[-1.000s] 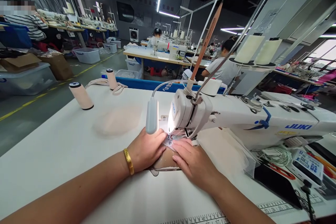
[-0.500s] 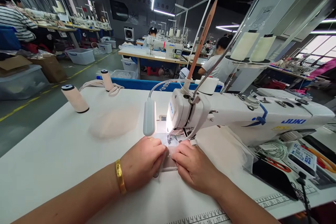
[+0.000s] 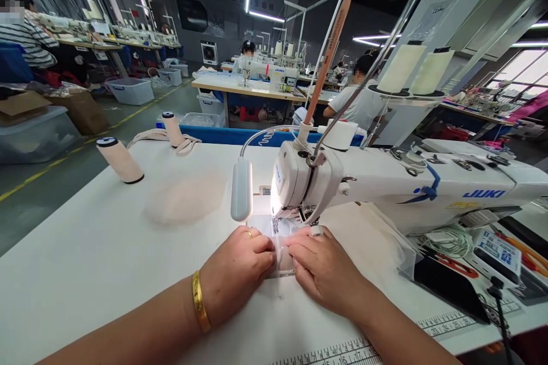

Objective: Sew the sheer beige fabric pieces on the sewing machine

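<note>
My left hand (image 3: 234, 269) and my right hand (image 3: 324, 268) lie side by side on a small beige fabric piece (image 3: 286, 262), fingers pinching and pressing it flat just in front of the needle of a white JUKI sewing machine (image 3: 385, 185). Only a narrow strip of the fabric shows between the hands. A gold bracelet (image 3: 200, 309) sits on my left wrist, and my right forefinger wears a white ring-like band. The machine's grey gooseneck lamp (image 3: 242, 189) hangs just above my left hand and lights the needle area.
A pile of beige fabric (image 3: 185, 201) and two thread cones (image 3: 119, 160) stand on the white table (image 3: 85, 256) at left. Scissors, cables and a label box (image 3: 496, 251) lie at right. Other workers sit at machines behind. A printed ruler (image 3: 342, 353) runs along the front edge.
Both hands have drawn slightly back toward me from the presser foot, and less of the beige piece shows between them than a second ago.
</note>
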The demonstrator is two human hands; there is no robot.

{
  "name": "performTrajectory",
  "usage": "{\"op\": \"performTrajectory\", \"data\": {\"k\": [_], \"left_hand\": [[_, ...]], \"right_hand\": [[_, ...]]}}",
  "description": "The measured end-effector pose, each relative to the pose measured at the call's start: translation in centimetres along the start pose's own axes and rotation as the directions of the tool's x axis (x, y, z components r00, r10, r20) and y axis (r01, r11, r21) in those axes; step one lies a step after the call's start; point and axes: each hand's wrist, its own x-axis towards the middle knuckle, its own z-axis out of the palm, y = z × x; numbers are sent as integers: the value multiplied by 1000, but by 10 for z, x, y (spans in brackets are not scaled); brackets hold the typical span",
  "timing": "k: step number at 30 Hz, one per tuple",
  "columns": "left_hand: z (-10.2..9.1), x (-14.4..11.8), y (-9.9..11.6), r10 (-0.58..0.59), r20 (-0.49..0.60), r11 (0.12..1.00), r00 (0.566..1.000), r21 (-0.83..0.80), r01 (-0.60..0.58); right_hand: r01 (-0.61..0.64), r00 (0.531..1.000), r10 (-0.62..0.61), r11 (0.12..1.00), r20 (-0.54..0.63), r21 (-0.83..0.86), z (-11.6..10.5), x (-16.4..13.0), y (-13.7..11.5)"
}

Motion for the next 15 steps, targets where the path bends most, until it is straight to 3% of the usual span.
{"op": "performTrajectory", "data": {"k": [15], "left_hand": [[6,8,-8,-12,-37,995,999,99,16]], "right_hand": [[-49,998,52,994,38,-96,7,5,10]]}}
